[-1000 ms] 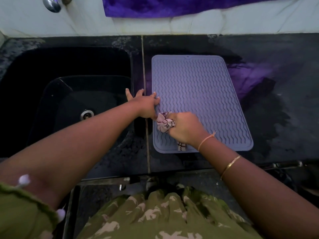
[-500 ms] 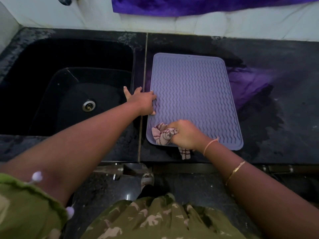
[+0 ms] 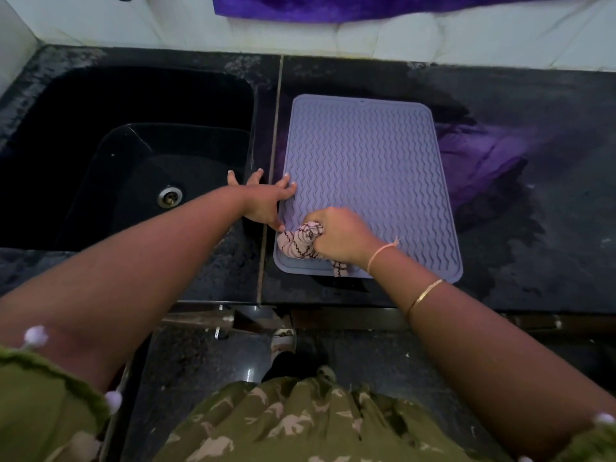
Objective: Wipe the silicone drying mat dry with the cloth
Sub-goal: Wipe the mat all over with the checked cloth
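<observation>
Here the lilac silicone drying mat lies flat on the black stone counter, just right of the sink and of the thin seam that runs from the counter's back edge to its front edge. The mat's near short side sits close to the counter's front edge, and its far side lies well short of the white wall. The right hand is clenched round a bunched pale cloth with dark stripes and holds it down on the mat's near left corner. A tail of the cloth hangs out below the wrist and over the mat's near edge. The left hand is spread with its fingers straight and grips nothing; its fingertips rest on the mat's left edge, while the palm lies over the strip of counter between sink and mat. The right wrist carries a thin thread band, and a gold bangle sits further up the forearm. The sink is black, with a metal drain in its floor. A purple fabric hangs on the wall above the back edge, and a purple sheen shows on the counter right of the mat.
</observation>
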`<state>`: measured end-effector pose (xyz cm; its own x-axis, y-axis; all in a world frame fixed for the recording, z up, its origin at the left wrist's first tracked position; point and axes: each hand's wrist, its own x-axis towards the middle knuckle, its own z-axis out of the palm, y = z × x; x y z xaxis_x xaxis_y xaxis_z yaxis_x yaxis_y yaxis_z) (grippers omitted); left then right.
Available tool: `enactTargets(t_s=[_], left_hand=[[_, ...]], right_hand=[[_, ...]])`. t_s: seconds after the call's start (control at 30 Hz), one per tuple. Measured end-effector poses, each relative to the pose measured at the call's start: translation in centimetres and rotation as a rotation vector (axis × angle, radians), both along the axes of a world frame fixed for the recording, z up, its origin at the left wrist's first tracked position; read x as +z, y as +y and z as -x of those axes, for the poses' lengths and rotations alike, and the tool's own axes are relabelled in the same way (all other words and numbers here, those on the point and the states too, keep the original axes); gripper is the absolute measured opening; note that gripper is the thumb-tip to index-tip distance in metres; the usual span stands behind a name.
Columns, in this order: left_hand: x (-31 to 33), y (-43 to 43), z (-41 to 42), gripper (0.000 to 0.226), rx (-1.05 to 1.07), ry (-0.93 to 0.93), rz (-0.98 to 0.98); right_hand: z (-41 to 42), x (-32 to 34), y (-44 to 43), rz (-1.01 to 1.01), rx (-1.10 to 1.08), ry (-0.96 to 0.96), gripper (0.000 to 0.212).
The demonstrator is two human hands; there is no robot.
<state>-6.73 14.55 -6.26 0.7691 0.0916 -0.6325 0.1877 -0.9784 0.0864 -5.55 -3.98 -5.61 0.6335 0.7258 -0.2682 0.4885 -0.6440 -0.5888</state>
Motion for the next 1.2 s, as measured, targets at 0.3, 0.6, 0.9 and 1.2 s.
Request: enactTargets(t_s=[0.3, 0.6, 0.9, 1.2], left_hand=[[0.1, 0.0, 0.2, 0.097, -0.046, -0.007, -0.105], [0.1, -0.4, 0.8, 0.093, -0.095, -0.06, -0.17], [-0.2, -0.6, 2.0, 0.091, -0.119, -0.138, -0.198], [2.7, 3.3, -4.3, 0.068, -0.182, -0.474, -0.087]], right_hand=[[-1.1, -0.3, -1.4, 0.063, 0.15, 0.143, 0.032], [-5.8, 1.4, -4.5, -0.041, -0.138, 0.244, 0.011], [-9.4, 2.1, -3.1, -0.674, -0.903, 0.665, 0.035], [-13.0, 2.2, -0.2, -0.896, -1.13, 0.786, 0.043]])
